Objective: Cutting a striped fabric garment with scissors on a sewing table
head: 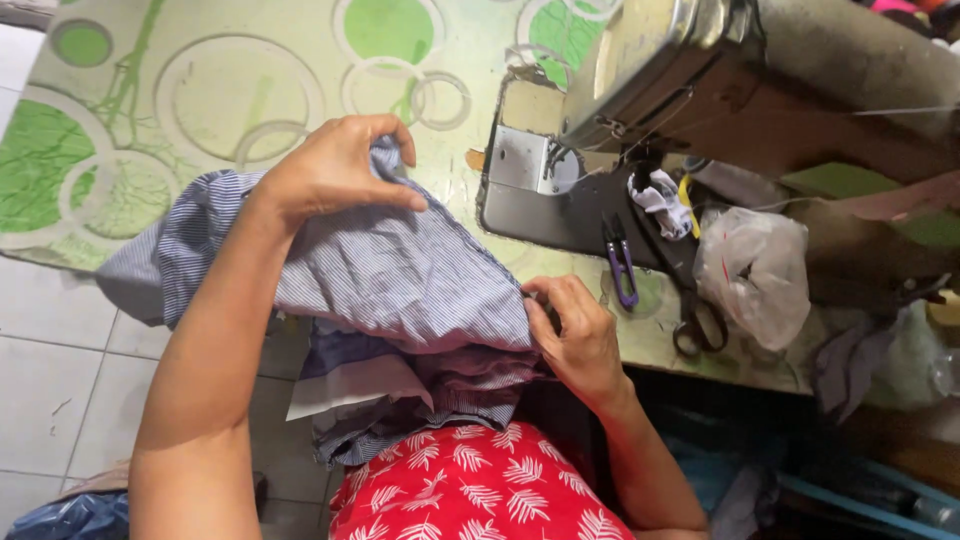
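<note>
As we gripped the blue striped fabric (400, 270) in left hand (330, 170) and right hand (575, 335) at the table's (200, 60) front edge, feeding the sewing machine (700, 90) likely demanded straightened seams.

Both hands (335, 170) on striped cloth (400, 270)
</note>
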